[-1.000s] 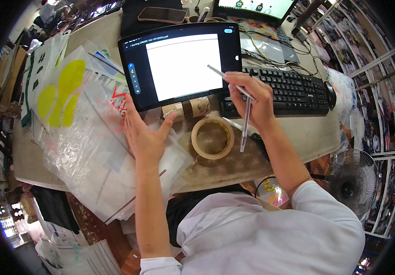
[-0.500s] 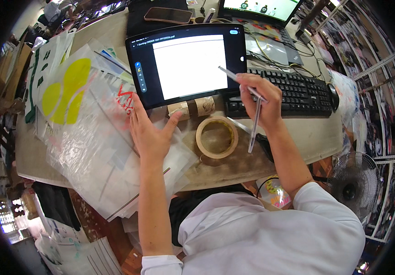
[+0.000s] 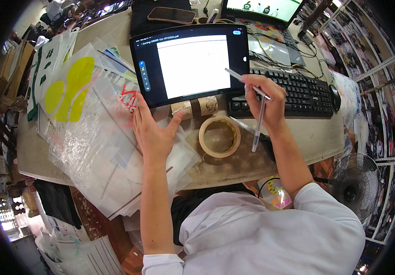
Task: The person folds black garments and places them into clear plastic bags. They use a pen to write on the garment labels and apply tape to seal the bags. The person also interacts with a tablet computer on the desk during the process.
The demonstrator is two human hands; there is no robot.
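A black tablet [image 3: 194, 68] stands tilted, its bright screen showing a mostly white page. My right hand [image 3: 273, 101] is closed on a grey stylus [image 3: 234, 74], whose tip points at the page's right side. A clear pen [image 3: 257, 130] also hangs down from that hand. At the tablet's lower left corner is my left hand [image 3: 155, 137], fingers stretched and thumb apart, over a pile of clear plastic bags [image 3: 85, 156]. Two small brown rolls [image 3: 209, 106] lie under the tablet's lower edge. Nearer to me is a roll of tan tape [image 3: 204, 144].
A black keyboard [image 3: 305, 94] and mouse [image 3: 335, 98] sit right of the tablet. Behind are a phone [image 3: 172, 15], tangled cables and a laptop [image 3: 264, 11]. A fan [image 3: 351, 185] stands beyond the table's right edge, near loaded shelves [image 3: 388, 114].
The whole view has shifted slightly. My right hand keeps the stylus and pen, with the stylus tip a little lower on the page. My left hand stays at the tablet's corner.
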